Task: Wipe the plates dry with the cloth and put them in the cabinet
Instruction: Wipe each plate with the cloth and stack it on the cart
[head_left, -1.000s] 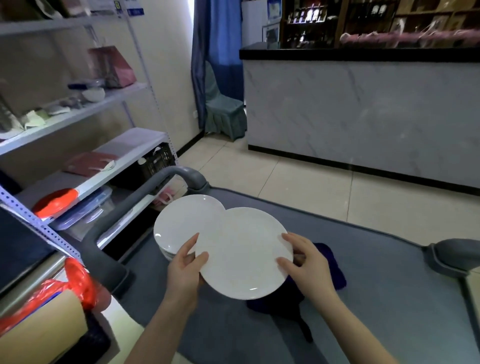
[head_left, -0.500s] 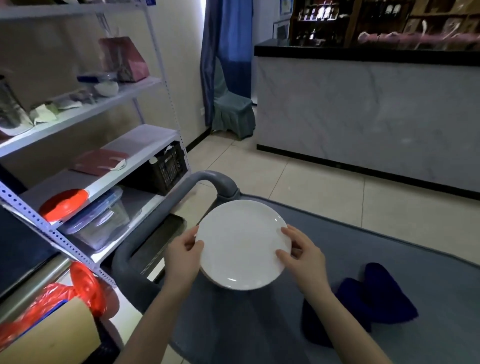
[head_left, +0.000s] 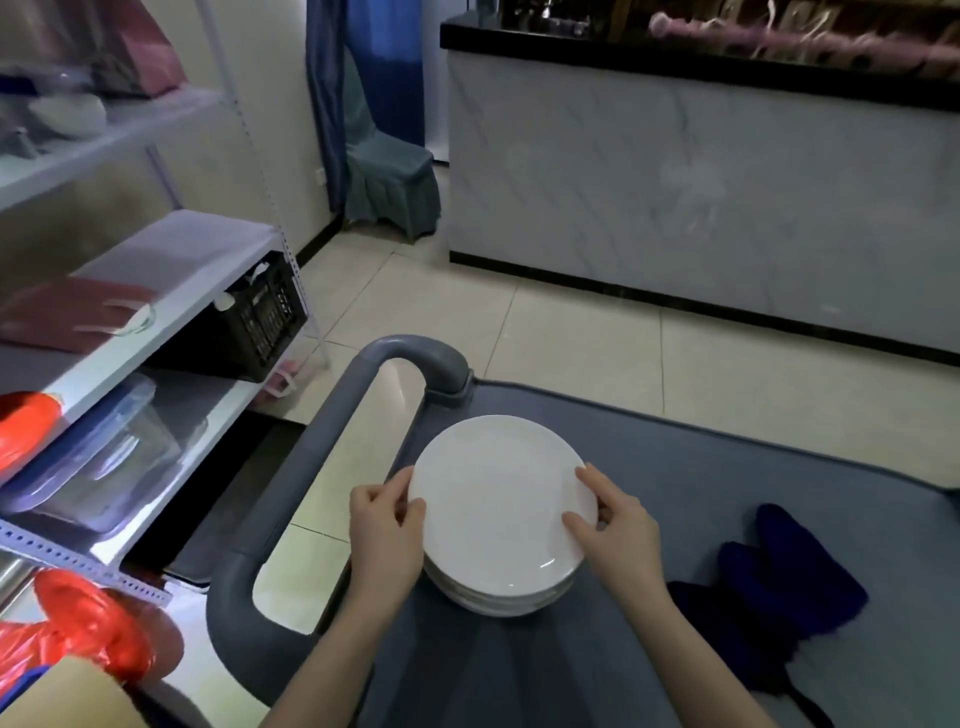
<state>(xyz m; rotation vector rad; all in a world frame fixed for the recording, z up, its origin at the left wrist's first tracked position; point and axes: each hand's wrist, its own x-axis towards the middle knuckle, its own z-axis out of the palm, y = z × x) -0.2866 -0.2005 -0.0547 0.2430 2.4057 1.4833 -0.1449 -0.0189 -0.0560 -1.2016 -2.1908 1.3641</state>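
L hand + R hand: fingers curled on opp. rims of plate stack, thumbs on top plate. Stack on worktop nr left edge, by grey handle. To R, apart: blue cloth. Beyond L: shelf rack.

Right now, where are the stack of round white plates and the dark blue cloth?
stack of round white plates (head_left: 500, 501): head view, centre of the top plate.
dark blue cloth (head_left: 771, 597): head view, middle of the fabric.

The plate hides the stack beneath, bar its rims. Most fingers of the left hand and right hand are out of sight. Items on the shelf are blurred.
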